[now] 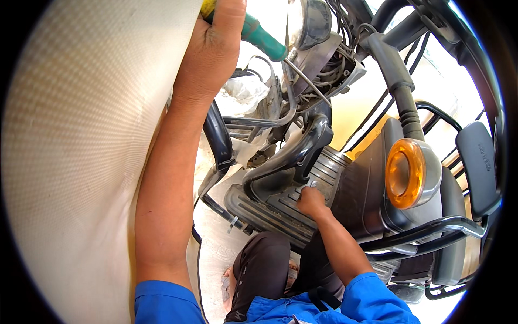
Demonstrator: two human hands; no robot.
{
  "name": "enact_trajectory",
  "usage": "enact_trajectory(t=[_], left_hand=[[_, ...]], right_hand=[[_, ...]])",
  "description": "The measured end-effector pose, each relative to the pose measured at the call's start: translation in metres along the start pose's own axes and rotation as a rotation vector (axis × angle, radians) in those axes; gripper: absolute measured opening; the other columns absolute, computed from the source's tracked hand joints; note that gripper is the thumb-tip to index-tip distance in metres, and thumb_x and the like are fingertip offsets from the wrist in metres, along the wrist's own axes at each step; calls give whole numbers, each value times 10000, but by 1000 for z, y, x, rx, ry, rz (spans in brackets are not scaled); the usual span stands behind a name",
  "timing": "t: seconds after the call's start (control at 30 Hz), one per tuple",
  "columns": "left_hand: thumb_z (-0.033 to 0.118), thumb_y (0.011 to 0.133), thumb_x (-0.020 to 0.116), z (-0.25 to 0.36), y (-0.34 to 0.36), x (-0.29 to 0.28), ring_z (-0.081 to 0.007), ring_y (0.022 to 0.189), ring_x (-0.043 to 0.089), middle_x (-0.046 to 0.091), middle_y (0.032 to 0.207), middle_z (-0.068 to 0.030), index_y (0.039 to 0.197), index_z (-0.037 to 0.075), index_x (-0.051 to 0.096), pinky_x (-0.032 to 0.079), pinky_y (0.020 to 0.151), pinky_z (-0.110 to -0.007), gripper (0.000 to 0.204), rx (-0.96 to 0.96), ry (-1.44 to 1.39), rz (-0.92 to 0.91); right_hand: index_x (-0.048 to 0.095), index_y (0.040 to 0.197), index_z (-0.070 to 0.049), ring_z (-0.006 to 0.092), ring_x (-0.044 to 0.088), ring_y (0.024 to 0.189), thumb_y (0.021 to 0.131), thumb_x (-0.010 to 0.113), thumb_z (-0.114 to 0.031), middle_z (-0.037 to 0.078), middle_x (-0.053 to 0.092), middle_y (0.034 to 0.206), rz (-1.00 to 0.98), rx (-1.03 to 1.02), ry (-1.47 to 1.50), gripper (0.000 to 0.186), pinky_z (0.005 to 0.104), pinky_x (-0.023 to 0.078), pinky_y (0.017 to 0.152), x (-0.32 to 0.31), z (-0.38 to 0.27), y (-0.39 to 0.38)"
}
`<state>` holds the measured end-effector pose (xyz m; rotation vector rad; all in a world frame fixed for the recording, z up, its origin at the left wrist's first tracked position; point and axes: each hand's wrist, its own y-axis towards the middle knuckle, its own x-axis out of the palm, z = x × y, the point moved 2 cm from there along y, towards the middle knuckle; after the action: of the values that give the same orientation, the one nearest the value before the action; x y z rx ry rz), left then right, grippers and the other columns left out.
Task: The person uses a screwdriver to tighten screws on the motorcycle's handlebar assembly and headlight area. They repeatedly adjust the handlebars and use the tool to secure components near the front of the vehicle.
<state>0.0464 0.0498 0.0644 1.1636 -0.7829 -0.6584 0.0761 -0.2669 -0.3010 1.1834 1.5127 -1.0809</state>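
Observation:
My left hand [213, 54], raised at the top, is wrapped round the green and yellow handle of a screwdriver [264, 39]. The screwdriver's bare metal shaft slants down to the right, in front of the vehicle's opened front with its bundle of wires [337, 67]. Lower down, my right hand [312, 203] is closed above the ribbed black footboard [291, 213]. A small shiny bit shows at its fingertips, too little to name. Next to that hand a curved black tube [302, 148] rises from the footboard.
A round headlight [313, 24] sits at the top. An orange turn signal [402, 173] on a stalk stands at the right, before a dark seat box [361, 189] and black rails [426, 235]. Pale textured sheeting [91, 162] fills the left. Crumpled clear plastic [245, 93] lies behind the bars.

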Motion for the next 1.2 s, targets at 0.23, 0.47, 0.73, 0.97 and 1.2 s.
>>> enact_trajectory(t=[0.23, 0.47, 0.73, 0.97, 1.2], left_hand=[[372, 995, 597, -4, -4, 1, -83, 652, 445, 492, 676, 24, 795, 47, 580, 383, 599, -267, 382, -10, -12, -23], [401, 988, 604, -8, -11, 2, -74, 668, 452, 498, 690, 31, 823, 47, 599, 392, 609, -254, 391, -32, -26, -66], [430, 980, 614, -8, -22, 7, -64, 675, 455, 507, 697, 37, 847, 45, 616, 399, 618, -242, 407, -142, -60, -198], [418, 952, 618, 6, -22, 14, -107, 603, 518, 576, 628, -53, 809, 2, 598, 429, 551, -294, 441, -204, 66, -343], [375, 951, 607, 21, -19, 19, -99, 615, 477, 549, 628, -43, 825, -38, 617, 415, 566, -300, 432, -406, 173, -443]], right_hand=[[747, 885, -23, 417, 682, 926, 785, 664, -195, 228, 716, 938, 28, 49, -18, 215, 508, 552, 816, 10, 13, 6], [740, 883, -8, 426, 686, 899, 808, 701, -238, 245, 704, 867, 91, 16, 162, 245, 512, 546, 803, -3, 7, 0], [698, 846, 38, 261, 656, 621, 845, 710, -164, 172, 673, 689, 212, -183, 698, 203, 383, 504, 611, -70, -36, -18], [653, 1022, 28, 109, 623, 760, 813, 565, 24, 55, 679, 861, 704, -478, 576, 227, 255, 484, 667, -139, -47, -40], [473, 1379, 27, 297, 598, 1182, 839, 682, -91, 167, 641, 1215, 469, -784, 574, 591, 397, 444, 1047, -187, -89, -73]])
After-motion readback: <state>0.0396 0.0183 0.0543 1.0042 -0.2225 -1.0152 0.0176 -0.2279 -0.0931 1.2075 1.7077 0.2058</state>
